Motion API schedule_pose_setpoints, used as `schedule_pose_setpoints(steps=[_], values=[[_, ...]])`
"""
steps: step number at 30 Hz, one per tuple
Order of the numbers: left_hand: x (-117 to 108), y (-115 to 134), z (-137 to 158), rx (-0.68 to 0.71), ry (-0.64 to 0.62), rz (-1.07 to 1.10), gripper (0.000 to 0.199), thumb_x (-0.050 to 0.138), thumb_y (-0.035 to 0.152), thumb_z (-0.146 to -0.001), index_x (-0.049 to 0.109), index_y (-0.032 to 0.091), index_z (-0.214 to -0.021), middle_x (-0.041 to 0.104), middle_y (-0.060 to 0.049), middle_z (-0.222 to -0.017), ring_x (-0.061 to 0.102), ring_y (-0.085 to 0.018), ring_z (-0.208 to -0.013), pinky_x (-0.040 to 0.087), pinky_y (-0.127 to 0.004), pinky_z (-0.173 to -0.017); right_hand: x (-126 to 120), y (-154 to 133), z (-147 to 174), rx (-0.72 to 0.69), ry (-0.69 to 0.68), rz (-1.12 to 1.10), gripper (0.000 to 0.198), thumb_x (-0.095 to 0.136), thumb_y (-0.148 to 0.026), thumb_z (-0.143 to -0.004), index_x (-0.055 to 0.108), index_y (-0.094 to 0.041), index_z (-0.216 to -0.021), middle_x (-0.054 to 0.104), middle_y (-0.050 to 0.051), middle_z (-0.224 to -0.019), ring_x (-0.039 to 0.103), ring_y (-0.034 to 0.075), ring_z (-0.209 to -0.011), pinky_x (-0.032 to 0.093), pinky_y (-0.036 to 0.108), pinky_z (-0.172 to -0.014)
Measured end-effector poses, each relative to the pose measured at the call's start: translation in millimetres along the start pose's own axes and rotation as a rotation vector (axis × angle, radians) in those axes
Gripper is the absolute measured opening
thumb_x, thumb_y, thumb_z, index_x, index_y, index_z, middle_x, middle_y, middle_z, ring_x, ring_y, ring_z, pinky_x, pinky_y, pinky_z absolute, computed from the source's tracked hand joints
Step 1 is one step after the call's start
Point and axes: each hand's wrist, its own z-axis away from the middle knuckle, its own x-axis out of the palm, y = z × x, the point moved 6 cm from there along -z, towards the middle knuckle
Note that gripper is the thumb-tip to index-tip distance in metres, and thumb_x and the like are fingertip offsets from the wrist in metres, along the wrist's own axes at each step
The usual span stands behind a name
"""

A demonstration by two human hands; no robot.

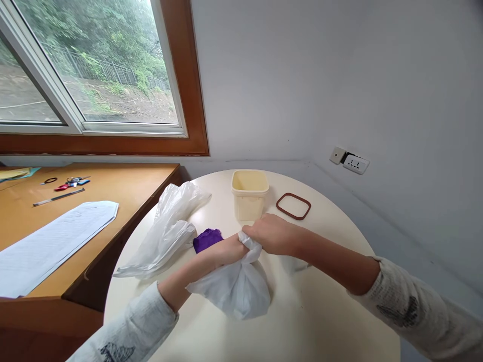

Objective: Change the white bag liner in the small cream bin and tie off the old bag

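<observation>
Just below the centre of the frame, a white bag point(239, 296) bulges beneath the fingers point(255, 231) of the left hand point(228, 251) and right hand point(275, 235), both clenched on its twisted neck, a tub point(249, 206) beyond.

"What do the arms wear?"
"A loose, pale grey left sleeve point(141, 322) and a matching right sleeve point(428, 317), both creased"
"Any markings?"
"A dark left patch point(116, 352) and a dark, streaky right patch point(405, 312)"
</observation>
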Motion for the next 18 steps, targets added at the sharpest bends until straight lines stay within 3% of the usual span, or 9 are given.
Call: schedule_pose_setpoints(steps=[3,6,9,12,14,15,18], values=[[4.4,-5.8,0.3,-0.054,-0.151,-0.006,0.009,0.044,0.015,-0.065,0.043,0.018,-0.057,0.045,0.003,-0.057,0.046,-0.012,-0.057,0.039,-0.024,-0.051,7.1,5.1,-0.6,0.056,-0.085,0.039,0.016,0.046,-0.002,-0.066,0.056,-0.014,-0.070,0.060,0.006,-0.065,0.054,0.017,-0.058,0.026,0.024,-0.048],[1.6,-6.0,3.7,-0.058,-0.179,-0.056,0.004,0.042,0.016,-0.066,0.045,0.018,-0.063,0.045,0.002,-0.063,0.045,-0.012,-0.061,0.037,-0.024,-0.054,20.1,14.8,-2.3,0.099,-0.149,0.022,0.013,0.049,-0.005,-0.063,0.055,-0.015,-0.067,0.058,0.006,-0.063,0.054,0.017,-0.057,0.027,0.024,-0.047],[-3.9,-3.3,9.9,-0.049,-0.145,-0.117,0.024,0.040,0.018,-0.071,0.049,0.021,-0.094,0.050,0.001,-0.076,0.049,-0.014,-0.071,0.039,-0.023,-0.059,32.0,27.0,-2.3,0.083,-0.193,-0.025,0.008,0.048,-0.008,-0.063,0.050,-0.016,-0.061,0.054,0.004,-0.059,0.051,0.015,-0.054,0.030,0.025,-0.049],[-5.3,2.1,16.3,0.002,-0.176,-0.121,0.054,0.036,0.016,-0.074,0.030,0.028,-0.126,0.050,0.002,-0.078,0.050,-0.013,-0.068,0.040,-0.022,-0.059,38.1,41.6,0.0,0.095,-0.228,-0.137,0.011,0.047,-0.012,-0.065,0.043,-0.018,-0.057,0.049,0.002,-0.057,0.047,0.014,-0.054,0.030,0.025,-0.048],[-5.0,8.9,19.6,0.106,-0.211,-0.145,0.067,0.036,0.012,-0.073,0.019,0.033,-0.134,0.053,0.002,-0.084,0.050,-0.013,-0.071,0.041,-0.023,-0.062,40.9,51.8,2.5,0.168,-0.279,-0.233,0.012,0.046,-0.016,-0.066,0.040,-0.018,-0.057,0.047,0.001,-0.060,0.044,0.013,-0.053,0.029,0.025,-0.046],[-4.2,11.5,21.1,0.154,-0.231,-0.187,0.069,0.036,0.011,-0.072,0.021,0.035,-0.135,0.055,0.001,-0.088,0.051,-0.014,-0.074,0.042,-0.025,-0.066,42.1,55.4,3.9,0.203,-0.312,-0.275,0.012,0.046,-0.018,-0.067,0.039,-0.018,-0.057,0.047,0.001,-0.060,0.042,0.012,-0.052,0.028,0.025,-0.045],[-1.4,12.1,22.7,0.204,-0.263,-0.402,0.057,0.034,0.011,-0.073,0.049,0.038,-0.121,0.060,0.001,-0.089,0.050,-0.019,-0.084,0.040,-0.029,-0.075,41.3,58.6,5.2,0.219,-0.356,-0.350,0.016,0.045,-0.021,-0.069,0.038,-0.018,-0.056,0.043,-0.001,-0.058,0.036,0.010,-0.047,0.025,0.025,-0.044]])
